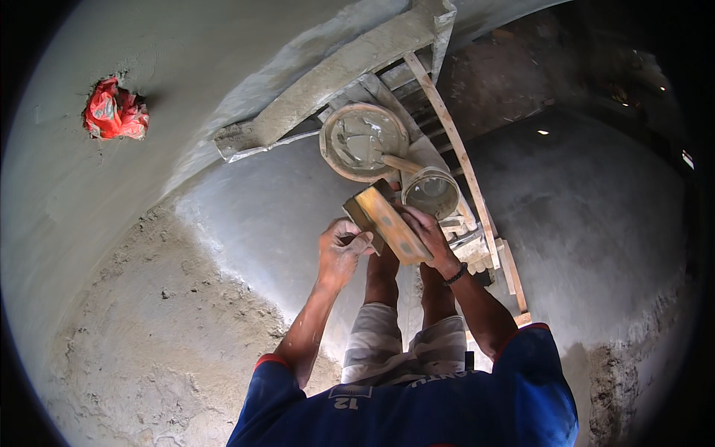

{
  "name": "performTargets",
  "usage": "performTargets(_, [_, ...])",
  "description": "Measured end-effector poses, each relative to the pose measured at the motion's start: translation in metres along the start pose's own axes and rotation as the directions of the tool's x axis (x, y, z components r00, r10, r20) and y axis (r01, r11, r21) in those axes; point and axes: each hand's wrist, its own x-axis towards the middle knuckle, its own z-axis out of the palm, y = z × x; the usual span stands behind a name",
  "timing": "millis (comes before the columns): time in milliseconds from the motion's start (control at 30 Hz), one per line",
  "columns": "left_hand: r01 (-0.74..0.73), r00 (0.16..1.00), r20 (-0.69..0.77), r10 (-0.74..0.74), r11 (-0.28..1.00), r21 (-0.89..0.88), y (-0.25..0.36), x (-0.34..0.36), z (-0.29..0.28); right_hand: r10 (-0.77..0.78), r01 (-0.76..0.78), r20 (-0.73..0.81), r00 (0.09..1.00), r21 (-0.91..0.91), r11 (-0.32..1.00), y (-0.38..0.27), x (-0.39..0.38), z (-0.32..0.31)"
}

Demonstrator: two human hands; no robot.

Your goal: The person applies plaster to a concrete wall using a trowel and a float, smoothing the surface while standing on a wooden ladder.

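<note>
A plastering float (389,223) with a yellow-orange wooden board and a dark, mortar-stained side is held tilted in front of my legs. My right hand (428,235) is closed on its right side; the grip itself is hidden behind the board. Fingers curled, my left hand (344,249) pinches close to the float's lower left edge, where a small dark piece shows. Whether that piece belongs to the float, I cannot tell. Just beyond the float stand a round tub (350,141) of wet grey mortar and a smaller bucket (434,195), with a wooden handle (401,163) lying across its rim.
Planks and a mortar-caked board (342,71) form a scaffold ahead, with a long wooden strip (458,145) on its right. Left rises a grey plastered wall (182,48), with red plastic (114,110) stuffed in a hole. Rough mortar (164,328) lies lower left.
</note>
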Motion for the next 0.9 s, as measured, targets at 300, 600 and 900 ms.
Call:
performTargets(300, [-0.060,0.963,0.270,0.009,0.982,0.180,0.010,0.009,-0.015,0.066,-0.078,0.047,0.997,0.300,0.951,-0.014,-0.011,-0.008])
performTargets(600, [0.027,0.928,0.371,-0.018,0.999,-0.018,0.016,0.008,-0.036,0.070,-0.132,0.140,0.988,0.508,0.851,-0.009,-0.046,-0.027])
performTargets(900, [-0.536,0.819,0.357,0.449,0.376,0.755,0.046,0.028,-0.044,0.245,-0.155,0.047,0.968,0.884,0.441,0.084,-0.076,-0.131])
